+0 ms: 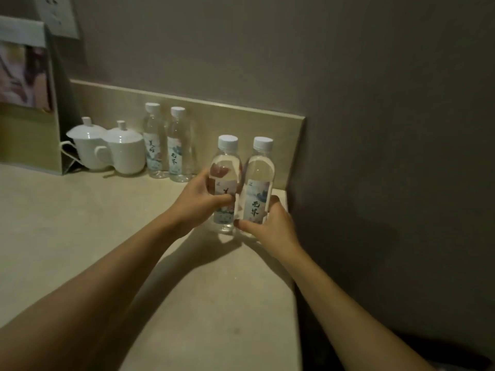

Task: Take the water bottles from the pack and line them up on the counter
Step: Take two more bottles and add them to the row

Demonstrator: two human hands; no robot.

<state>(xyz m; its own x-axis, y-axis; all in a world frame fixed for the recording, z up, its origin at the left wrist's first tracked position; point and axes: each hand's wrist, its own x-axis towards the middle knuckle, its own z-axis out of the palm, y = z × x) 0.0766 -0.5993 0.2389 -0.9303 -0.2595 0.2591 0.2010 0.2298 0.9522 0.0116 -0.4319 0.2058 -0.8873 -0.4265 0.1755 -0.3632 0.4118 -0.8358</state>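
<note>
Two bottles (242, 180) upright, touching; left hand (199, 203), right hand (269, 227) each grip one.

This looks like a hotel room's refreshment corner. My table (67, 223) is a pale stone top with a low matching backsplash (214, 113) against a plain grey wall (375, 103). Two lidded white cups (107, 148) stand beside small complimentary-style water bottles (166, 145), a printed card stand (26, 89) sits at the left, and a wall socket (57, 14) is above it.
</note>
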